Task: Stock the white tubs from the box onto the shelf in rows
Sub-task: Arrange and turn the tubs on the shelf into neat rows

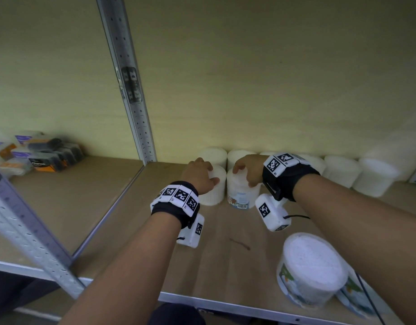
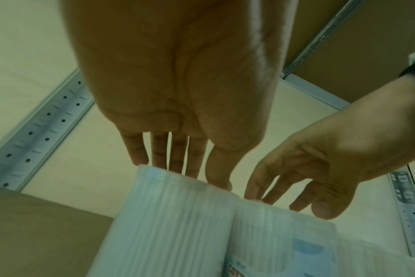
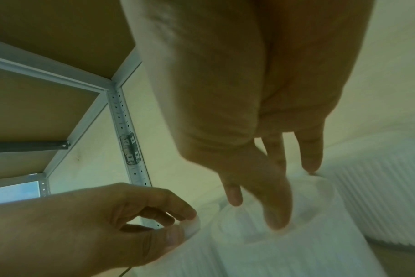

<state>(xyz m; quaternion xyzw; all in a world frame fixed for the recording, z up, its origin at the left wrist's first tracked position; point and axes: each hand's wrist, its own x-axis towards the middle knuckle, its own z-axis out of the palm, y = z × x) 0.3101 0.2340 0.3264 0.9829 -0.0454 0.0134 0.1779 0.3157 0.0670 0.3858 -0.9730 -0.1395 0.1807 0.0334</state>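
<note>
Two white ribbed tubs stand side by side on the shelf board (image 1: 225, 249), just in front of a back row of white tubs (image 1: 340, 170). My left hand (image 1: 210, 174) grips the lid of the left tub (image 1: 214, 193) from above, thumb on the near rim. My right hand (image 1: 243, 177) grips the top of the right tub (image 1: 237, 195), whose label faces me. The left wrist view shows my left hand (image 2: 190, 174) over the left tub (image 2: 168, 224), beside my right hand (image 2: 296, 202). The right wrist view shows my right hand (image 3: 272, 196) on the right tub (image 3: 272, 253).
A larger labelled tub (image 1: 312, 268) lies tilted at the shelf's front right, under my right forearm, with another pack behind it. A perforated metal upright (image 1: 129, 90) divides the bays. Dark and orange packs (image 1: 45, 156) fill the left bay's back corner.
</note>
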